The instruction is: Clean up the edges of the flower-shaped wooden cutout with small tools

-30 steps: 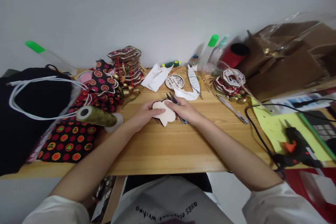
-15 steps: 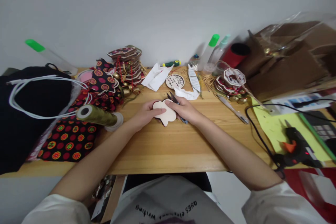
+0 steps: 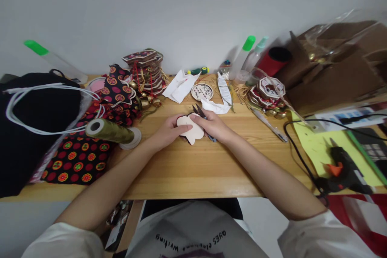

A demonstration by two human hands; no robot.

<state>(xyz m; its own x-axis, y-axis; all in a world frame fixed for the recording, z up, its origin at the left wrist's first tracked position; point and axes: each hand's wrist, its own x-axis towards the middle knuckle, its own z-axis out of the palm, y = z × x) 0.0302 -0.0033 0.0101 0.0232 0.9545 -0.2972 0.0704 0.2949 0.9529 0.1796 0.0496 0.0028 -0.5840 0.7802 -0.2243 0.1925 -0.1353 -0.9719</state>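
Lying at 8 o'clock on wooden table, patterned cloth; thread spool seen at 9. Cream cut-out pinched at centre by left hand and right hand, scissors also held in the latter. Table bounded at 12 by grey wall. Cardboard box set at 2; glue gun laid partly over yellow paper, toward 4.

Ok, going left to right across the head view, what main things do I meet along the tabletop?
Black fabric, olive thread spool, left hand, pale cutout, right hand, pen, glue gun. Scissors left out: they overlap the right hand.
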